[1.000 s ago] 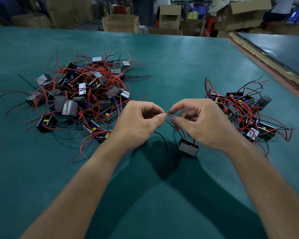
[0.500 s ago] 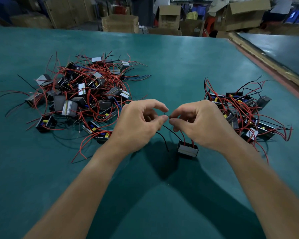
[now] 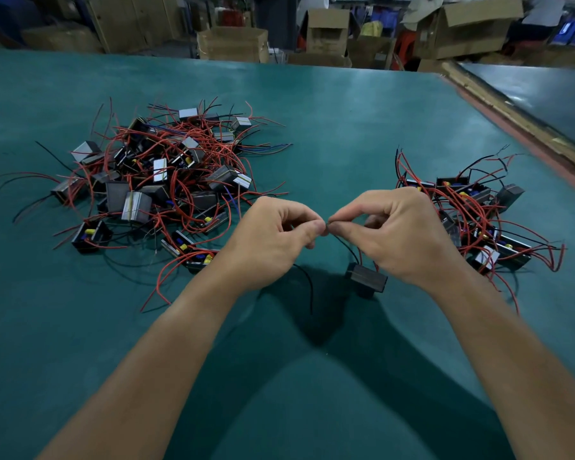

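Pinching one thin black wire [image 3: 344, 245] with left hand [image 3: 273, 240] and right hand [image 3: 402, 234], fingers curled, tips nearly meeting. Just below the right hand, on that wire: small black module [image 3: 367, 278], low over green table [image 3: 346, 127]. Outside each hand, tangled piles of red-wired modules.

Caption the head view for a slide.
Left hand and right hand pinch thin black wires of a small dark boxy module between a large pile and smaller pile of red-wired modules.

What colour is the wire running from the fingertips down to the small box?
Black. The wire shows best in the head view.
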A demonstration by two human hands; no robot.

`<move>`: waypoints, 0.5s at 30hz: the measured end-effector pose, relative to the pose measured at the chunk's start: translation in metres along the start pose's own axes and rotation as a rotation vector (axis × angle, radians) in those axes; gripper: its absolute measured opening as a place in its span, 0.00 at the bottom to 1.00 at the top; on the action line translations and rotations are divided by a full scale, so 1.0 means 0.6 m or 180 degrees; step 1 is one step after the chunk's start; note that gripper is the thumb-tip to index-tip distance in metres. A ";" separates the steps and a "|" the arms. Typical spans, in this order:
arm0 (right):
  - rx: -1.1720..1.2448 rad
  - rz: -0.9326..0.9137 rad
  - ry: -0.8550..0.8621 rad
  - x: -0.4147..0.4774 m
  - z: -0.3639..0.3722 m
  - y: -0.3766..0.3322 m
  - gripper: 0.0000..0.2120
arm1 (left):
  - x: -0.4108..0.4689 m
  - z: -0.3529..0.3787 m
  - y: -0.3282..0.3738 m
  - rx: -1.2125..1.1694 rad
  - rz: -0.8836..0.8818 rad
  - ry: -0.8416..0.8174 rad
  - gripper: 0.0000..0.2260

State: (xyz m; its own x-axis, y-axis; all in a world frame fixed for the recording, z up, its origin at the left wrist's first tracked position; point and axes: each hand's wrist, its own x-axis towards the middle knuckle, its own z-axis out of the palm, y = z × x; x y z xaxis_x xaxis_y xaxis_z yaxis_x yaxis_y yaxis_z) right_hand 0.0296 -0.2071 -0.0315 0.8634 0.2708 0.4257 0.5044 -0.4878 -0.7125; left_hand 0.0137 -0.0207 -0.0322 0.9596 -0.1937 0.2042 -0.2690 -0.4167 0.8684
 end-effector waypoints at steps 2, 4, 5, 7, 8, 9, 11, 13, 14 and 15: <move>-0.0015 -0.0041 0.0054 -0.001 0.000 -0.004 0.04 | 0.000 -0.001 0.002 -0.0297 -0.0211 -0.0069 0.09; -0.0124 -0.0013 0.0093 -0.002 0.000 -0.007 0.04 | -0.002 -0.003 0.002 -0.0487 -0.0305 -0.0057 0.09; -0.0176 0.0009 0.0090 -0.001 0.000 -0.007 0.04 | -0.003 -0.003 0.003 -0.0576 -0.0342 -0.0058 0.09; -0.0223 0.0072 0.0036 0.000 -0.002 -0.006 0.05 | -0.003 -0.003 0.003 -0.0678 -0.0395 -0.0077 0.09; -0.0228 0.0109 0.0004 0.000 -0.002 -0.005 0.05 | -0.003 -0.003 0.002 -0.0664 -0.0409 -0.0080 0.09; -0.0239 0.0136 -0.0028 0.001 -0.003 -0.005 0.05 | -0.002 -0.003 0.001 -0.0632 -0.0422 -0.0075 0.08; -0.0282 0.0156 -0.0081 0.001 -0.003 -0.005 0.06 | -0.001 -0.003 -0.001 -0.0569 -0.0444 -0.0049 0.07; -0.0307 0.0148 -0.0109 -0.001 -0.002 -0.007 0.07 | -0.001 -0.003 -0.002 -0.0530 -0.0456 -0.0003 0.07; -0.0296 0.0143 -0.0114 -0.001 -0.001 -0.008 0.07 | -0.001 -0.003 -0.002 -0.0531 -0.0467 0.0017 0.07; -0.0274 0.0138 -0.0121 -0.002 -0.001 -0.009 0.07 | -0.001 -0.003 -0.002 -0.0538 -0.0481 0.0033 0.07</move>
State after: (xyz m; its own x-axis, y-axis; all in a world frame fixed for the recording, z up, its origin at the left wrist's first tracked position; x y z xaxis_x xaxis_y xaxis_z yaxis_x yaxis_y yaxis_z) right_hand 0.0262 -0.2055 -0.0278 0.8851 0.2785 0.3729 0.4648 -0.5689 -0.6784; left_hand 0.0137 -0.0183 -0.0327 0.9889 -0.1309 0.0699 -0.1051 -0.2852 0.9527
